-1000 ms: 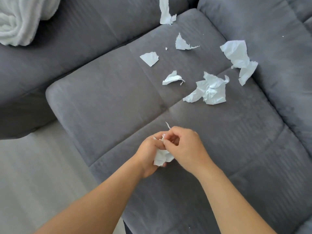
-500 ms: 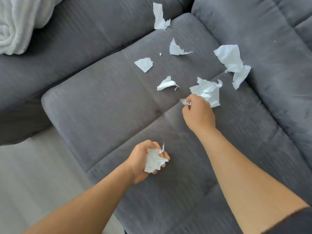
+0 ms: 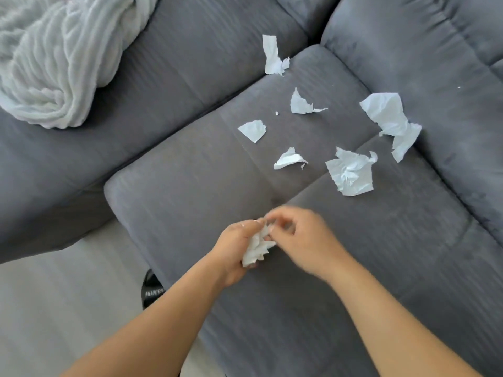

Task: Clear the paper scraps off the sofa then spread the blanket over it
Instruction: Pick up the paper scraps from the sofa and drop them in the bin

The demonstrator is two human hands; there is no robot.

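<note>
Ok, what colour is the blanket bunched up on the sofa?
The blanket is pale whitish grey, ribbed; the head view shows it, top left.

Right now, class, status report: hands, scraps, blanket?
Left hand grips scrap wad; right hand at wad, blurred. Loose scraps on sofa. Blanket bunched, not spread.

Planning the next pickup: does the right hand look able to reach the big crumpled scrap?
Probably yes: the crumpled scrap lies uncovered on the cushion ahead of the right hand, nothing between.

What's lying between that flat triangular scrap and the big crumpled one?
A small folded scrap lies between the triangular scrap and the crumpled scrap; the head view shows it.
</note>
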